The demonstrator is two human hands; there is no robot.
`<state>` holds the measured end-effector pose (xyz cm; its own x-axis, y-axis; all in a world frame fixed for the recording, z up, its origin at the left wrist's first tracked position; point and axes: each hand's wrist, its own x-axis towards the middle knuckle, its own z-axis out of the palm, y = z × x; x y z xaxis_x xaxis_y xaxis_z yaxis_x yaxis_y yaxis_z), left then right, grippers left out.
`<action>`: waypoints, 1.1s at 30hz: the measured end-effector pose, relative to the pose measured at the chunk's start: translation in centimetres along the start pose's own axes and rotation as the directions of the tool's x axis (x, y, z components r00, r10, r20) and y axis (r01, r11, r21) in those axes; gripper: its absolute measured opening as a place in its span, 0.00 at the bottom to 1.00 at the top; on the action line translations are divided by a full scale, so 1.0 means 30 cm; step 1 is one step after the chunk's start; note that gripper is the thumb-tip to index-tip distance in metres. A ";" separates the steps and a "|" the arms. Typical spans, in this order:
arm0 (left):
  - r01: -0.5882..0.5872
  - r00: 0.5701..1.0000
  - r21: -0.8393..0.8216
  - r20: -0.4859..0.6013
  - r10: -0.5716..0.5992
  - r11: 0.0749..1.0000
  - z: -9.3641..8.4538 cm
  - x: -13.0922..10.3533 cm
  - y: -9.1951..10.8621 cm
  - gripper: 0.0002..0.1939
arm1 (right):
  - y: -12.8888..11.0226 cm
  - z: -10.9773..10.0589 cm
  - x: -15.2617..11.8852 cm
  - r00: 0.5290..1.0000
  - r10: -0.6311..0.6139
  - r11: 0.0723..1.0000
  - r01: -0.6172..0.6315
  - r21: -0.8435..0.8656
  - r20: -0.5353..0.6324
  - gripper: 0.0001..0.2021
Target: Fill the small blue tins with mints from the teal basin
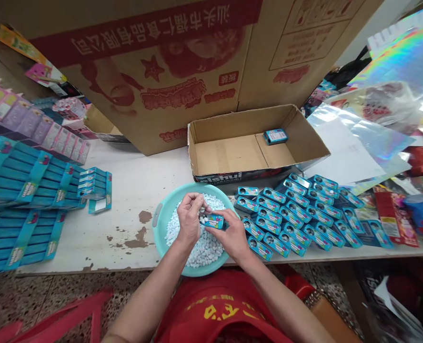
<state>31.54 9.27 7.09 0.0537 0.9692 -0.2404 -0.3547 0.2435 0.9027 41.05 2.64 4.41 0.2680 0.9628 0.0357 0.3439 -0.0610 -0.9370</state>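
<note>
Over a pale teal basin [158,238] filled with small white candies [204,250], my two hands meet. My right hand [233,236] grips a small blue candy box [214,221], its printed face turned up. Close against the box's left end, my left hand [190,212] is closed with fingertips pinched together; a few white candies show at the fingers. To the right of the basin stand rows of similar blue candy boxes [268,215], many with a dark round opening on top.
Behind the basin sits an open cardboard tray [229,166] with one blue box [276,136] inside. A large carton [197,71] rises behind it. Stacked blue display boxes [25,190] fill the left; plastic sheets [357,138] lie at right.
</note>
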 end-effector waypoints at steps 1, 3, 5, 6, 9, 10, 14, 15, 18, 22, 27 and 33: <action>0.002 1.000 -0.004 0.018 -0.002 1.000 0.001 -0.001 0.003 0.12 | -0.003 -0.001 -0.001 1.000 0.007 1.000 -0.007 0.013 0.007 0.17; -0.005 1.000 -0.007 0.020 0.005 1.000 0.002 -0.002 0.016 0.11 | -0.006 -0.005 -0.003 1.000 0.011 0.999 -0.011 0.040 0.015 0.16; -0.039 0.999 -0.006 -0.018 0.039 0.999 0.000 0.001 0.032 0.11 | -0.001 -0.008 -0.003 1.000 0.006 0.997 -0.007 0.074 0.008 0.17; -0.048 0.999 -0.007 -0.027 0.048 0.999 -0.004 0.004 0.038 0.10 | 0.006 -0.009 -0.003 1.000 0.011 0.995 -0.011 0.095 0.003 0.17; 0.004 0.999 0.036 0.038 -0.006 0.999 -0.031 0.019 0.038 0.11 | 0.034 -0.013 -0.003 0.997 0.071 0.986 -0.068 0.154 -0.015 0.16; 0.014 0.998 0.078 0.060 -0.019 0.997 -0.048 0.027 0.032 0.11 | 0.042 -0.016 -0.005 0.996 0.093 0.981 -0.088 0.171 -0.016 0.16; -0.099 0.994 0.475 0.000 0.112 0.875 -0.160 0.075 -0.006 0.11 | 0.051 -0.039 -0.017 0.996 0.088 0.971 -0.082 0.227 -0.019 0.17; -0.119 0.985 0.647 -0.017 0.171 0.753 -0.196 0.091 -0.016 0.12 | 0.050 -0.044 -0.019 0.997 0.079 0.969 -0.072 0.234 -0.021 0.17; -0.036 0.971 0.987 -0.002 0.241 0.156 -0.302 0.150 -0.036 0.19 | 0.053 -0.049 -0.016 0.997 0.080 0.966 -0.074 0.247 -0.012 0.17; 0.044 0.999 0.968 -0.037 0.033 -0.248 -0.397 0.224 -0.039 0.24 | 0.067 -0.033 -0.003 0.995 0.100 0.952 -0.096 0.290 0.002 0.19; 0.030 0.998 0.962 -0.041 -0.037 -0.273 -0.480 0.222 -0.013 0.22 | 0.080 -0.015 -0.001 0.993 0.119 0.918 -0.119 0.379 0.023 0.21; 0.142 0.990 0.965 -0.139 0.029 -0.219 -0.600 0.181 0.024 0.23 | 0.099 -0.069 0.000 0.974 0.213 0.851 -0.222 0.477 0.073 0.23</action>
<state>14.79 14.05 0.02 -0.0872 0.9613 -0.2612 0.9864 0.1199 0.1122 43.94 1.92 2.34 0.2691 0.9441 -0.1902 -0.1961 -0.1397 -0.9706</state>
